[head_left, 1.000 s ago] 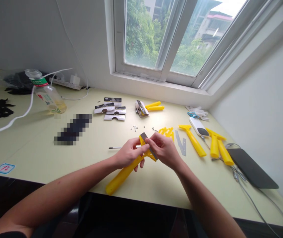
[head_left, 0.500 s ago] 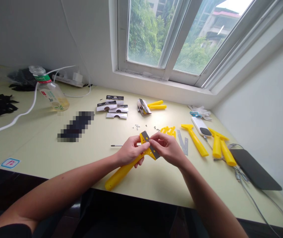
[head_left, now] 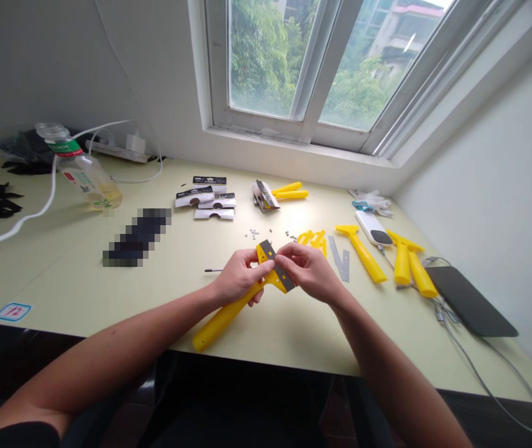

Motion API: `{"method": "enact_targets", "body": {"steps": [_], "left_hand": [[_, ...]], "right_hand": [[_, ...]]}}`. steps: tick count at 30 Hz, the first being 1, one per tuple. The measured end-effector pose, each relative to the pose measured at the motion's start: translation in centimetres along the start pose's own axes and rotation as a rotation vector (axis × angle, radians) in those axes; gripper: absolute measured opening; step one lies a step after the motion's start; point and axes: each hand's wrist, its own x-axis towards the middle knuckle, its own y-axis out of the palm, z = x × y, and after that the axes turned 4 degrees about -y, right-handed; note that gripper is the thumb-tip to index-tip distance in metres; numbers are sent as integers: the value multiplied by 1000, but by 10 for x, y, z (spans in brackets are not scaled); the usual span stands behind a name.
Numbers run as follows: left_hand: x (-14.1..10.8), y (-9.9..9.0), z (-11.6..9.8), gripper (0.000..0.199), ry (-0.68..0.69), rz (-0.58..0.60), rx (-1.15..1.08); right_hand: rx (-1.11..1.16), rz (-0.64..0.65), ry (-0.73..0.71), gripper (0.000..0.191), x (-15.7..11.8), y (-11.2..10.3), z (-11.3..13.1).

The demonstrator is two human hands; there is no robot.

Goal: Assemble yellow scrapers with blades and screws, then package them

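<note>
My left hand (head_left: 236, 279) is wrapped round the neck of a yellow scraper (head_left: 223, 320), its thumb pressing on the grey blade (head_left: 285, 278) that lies flat across the scraper's head. The handle slants down toward the table's front edge. Pinched fingertips of my right hand (head_left: 312, 272) meet the middle of the blade; whatever they hold is hidden. Behind the left hand, a screwdriver (head_left: 213, 270) shows only in part. Beyond the head lie small metal nuts (head_left: 253, 233) and small screws (head_left: 289, 234). Yellow plastic pieces (head_left: 311, 238) and loose blades (head_left: 345, 266) are to the right.
More yellow scrapers (head_left: 367, 260) lie at right, near a white power bank (head_left: 374, 228), cables and a dark flat pad (head_left: 473, 303). Card packages (head_left: 214, 213) sit toward the window. At left are a bottle (head_left: 89, 180) and a pixelated dark object (head_left: 137, 238).
The view has shifted slightly, so everything sits a little higher and further left. Both hands keep the same hold on the scraper and at the blade.
</note>
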Motion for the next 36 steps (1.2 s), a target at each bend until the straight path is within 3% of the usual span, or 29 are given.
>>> {"method": "enact_targets", "body": {"steps": [9,25,28,31,32,36], "left_hand": [[0,-2,0,37,10,2,-16],[6,-7,1,35,-14,-26,0],[8,-10,1,34,-26,-64,-9],[9,-12,-1,34,-51,-102,-11],[9,-13,-1,34,-57,-111,-14],[10,-13,-1,34,-70,-127,-31]], "right_hand": [[160,106,68,28,-2,-10,3],[-129,37,-61,17,-4,-1,2],[-215,-19,-70,22,4,-22,-7],[-468,-148,10,24,20,-62,-26],[-561,-129,50,25,26,-75,-34],[-816,247,59,41,51,-103,-56]]}}
